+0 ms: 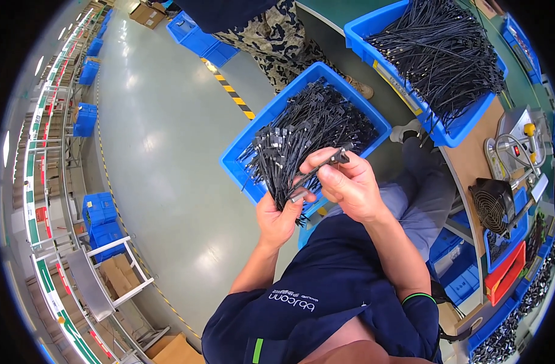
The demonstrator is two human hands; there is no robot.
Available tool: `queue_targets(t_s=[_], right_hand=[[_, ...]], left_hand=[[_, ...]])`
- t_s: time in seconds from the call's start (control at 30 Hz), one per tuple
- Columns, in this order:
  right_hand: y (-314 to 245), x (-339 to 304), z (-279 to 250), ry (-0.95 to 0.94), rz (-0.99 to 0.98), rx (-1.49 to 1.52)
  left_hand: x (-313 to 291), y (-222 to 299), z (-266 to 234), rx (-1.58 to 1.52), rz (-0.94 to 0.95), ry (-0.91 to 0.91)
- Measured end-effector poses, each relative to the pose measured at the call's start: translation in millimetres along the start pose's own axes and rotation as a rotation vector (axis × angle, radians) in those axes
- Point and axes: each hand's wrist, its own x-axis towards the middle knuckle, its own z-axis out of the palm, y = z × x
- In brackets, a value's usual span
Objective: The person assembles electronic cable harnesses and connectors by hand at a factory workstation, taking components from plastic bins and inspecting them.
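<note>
My left hand [277,223] is closed round a bundle of thin black cables [276,161], whose small connectors fan out at the far end. Between the thumb and fingers of my right hand [357,189], a dark cable with a black connector [340,157] is pinched. Its length slants down toward my left hand, where a small pale tip shows. Both hands are over the near side of a blue bin [231,165], which is filled with more black cables [332,112]. The fingers of my left hand are partly hidden behind the bundle.
A second blue bin [459,137] heaped with black cables sits on the workbench [456,159] at right. Farther along are a black fan [493,206] and a red tray [506,276]. Another person [271,42] in camouflage trousers stands beyond the bin. Racks line the left.
</note>
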Motion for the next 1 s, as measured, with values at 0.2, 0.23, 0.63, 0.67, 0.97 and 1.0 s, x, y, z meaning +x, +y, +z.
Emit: queue_targets(t_s=[0.2,0.23,0.63,0.67,0.97,1.0], right_hand=[[3.4,1.8,6.0,-0.073,-0.111,0.013],[4.0,1.9,6.7,-0.063,-0.11,0.03],[-0.8,-1.2,25.9,0.251,-0.166,-0.408],[-0.3,-2.5,25.8,0.255,-0.183,-0.435],[8.6,0.8,20.0,0.459,-0.24,-0.2],[5.7,1.2,17.4,0.483,-0.223,-0.194]], left_hand=[[-3.2,-7.8,2.5,0.006,0.006,0.004],[-3.3,-8.6,2.2,0.027,0.017,0.009],[0.1,-9.4,5.0,-0.071,-0.066,-0.02],[0.4,-9.7,5.1,-0.069,-0.066,-0.02],[16.7,5.3,10.3,-0.338,-0.103,0.237],[19.0,6.4,3.3,-0.348,-0.089,0.251]])
